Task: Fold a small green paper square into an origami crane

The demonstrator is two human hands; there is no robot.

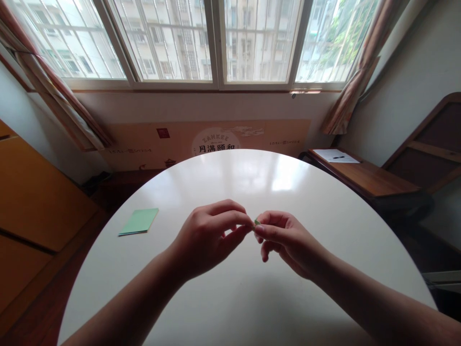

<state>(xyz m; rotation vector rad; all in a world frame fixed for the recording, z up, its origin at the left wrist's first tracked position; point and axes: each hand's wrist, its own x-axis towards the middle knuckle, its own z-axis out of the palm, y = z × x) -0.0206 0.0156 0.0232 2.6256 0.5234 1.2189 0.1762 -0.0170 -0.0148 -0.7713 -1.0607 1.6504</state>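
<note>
Above the middle of the white round table [201, 307], my two hands meet at the fingertips. A small piece of folded green paper [257, 222] shows between them, mostly hidden by the fingers. My right hand [288, 238] pinches it between thumb and index finger, with the other fingers curled below. From the other side my left hand [216, 230] closes its thumb and fingertips on the paper's left end. The exact shape of the paper is too small and covered to make out.
A stack of square green paper [139, 221] lies at the table's left. Beyond the right edge, a wooden bench [374, 175] holds a white sheet [333, 156] with a dark pen. An orange cabinet [39, 206] stands at left, and windows [173, 43] line the back wall.
</note>
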